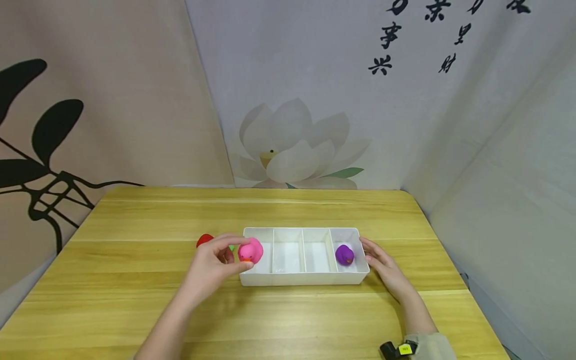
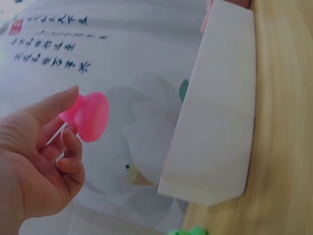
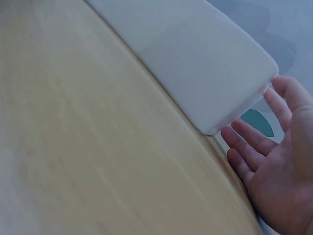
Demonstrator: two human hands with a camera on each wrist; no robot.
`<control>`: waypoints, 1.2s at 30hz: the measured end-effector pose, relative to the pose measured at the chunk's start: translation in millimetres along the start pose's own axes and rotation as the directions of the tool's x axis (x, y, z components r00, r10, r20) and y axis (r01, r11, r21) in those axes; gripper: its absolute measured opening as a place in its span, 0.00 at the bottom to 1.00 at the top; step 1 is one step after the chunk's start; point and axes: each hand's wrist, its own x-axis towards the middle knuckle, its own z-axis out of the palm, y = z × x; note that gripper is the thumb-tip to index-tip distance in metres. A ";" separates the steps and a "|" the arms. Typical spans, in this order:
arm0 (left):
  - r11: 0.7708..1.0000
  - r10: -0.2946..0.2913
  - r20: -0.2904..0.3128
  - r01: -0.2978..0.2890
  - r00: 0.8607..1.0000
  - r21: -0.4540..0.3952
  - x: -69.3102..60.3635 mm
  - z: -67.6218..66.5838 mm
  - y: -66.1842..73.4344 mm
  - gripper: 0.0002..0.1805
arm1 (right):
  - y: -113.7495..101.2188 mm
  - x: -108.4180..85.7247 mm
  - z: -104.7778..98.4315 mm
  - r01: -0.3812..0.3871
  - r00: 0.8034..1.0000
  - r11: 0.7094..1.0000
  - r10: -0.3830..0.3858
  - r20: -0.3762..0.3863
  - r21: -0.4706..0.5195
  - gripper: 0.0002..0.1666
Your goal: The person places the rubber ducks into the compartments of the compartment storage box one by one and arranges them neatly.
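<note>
Between thumb and fingers, my left hand (image 1: 215, 262) pinches a pink rubber duck (image 1: 250, 251) over the left end of a white divided box (image 1: 303, 279). In the left wrist view the pink duck (image 2: 92, 116) is seen from its underside, clear of the box wall. A purple rubber duck (image 1: 344, 255) sits in the box's rightmost compartment. My right hand (image 1: 388, 270) rests against the box's right end; in the right wrist view its fingertips touch the corner of the box (image 3: 205, 63) with the fingers fairly straight.
Left of the box, a red toy (image 1: 204, 240) and a green toy (image 1: 231, 247) are partly hidden behind my left hand. The box stands on a wooden table (image 1: 148, 215), with a printed curtain (image 1: 306, 60) behind it. A black wrist strap (image 1: 398, 349) is near my right sleeve.
</note>
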 end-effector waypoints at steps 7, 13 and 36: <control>1.000 0.006 0.016 -0.006 1.000 -0.004 10.3 14.5 6.3 0.20 | -0.1 0.0 0.8 0.001 1.000 1.000 -0.001 0.007 -0.012 0.30; 0.999 0.041 0.054 -0.040 0.998 -0.028 19.9 28.5 4.2 0.19 | 0.0 0.5 0.9 0.001 1.000 1.000 -0.001 0.001 -0.005 0.30; 0.989 0.127 0.182 -0.138 0.975 0.051 46.1 85.2 2.9 0.19 | -2.1 -1.4 0.6 -0.001 1.000 1.000 0.001 0.004 -0.023 0.29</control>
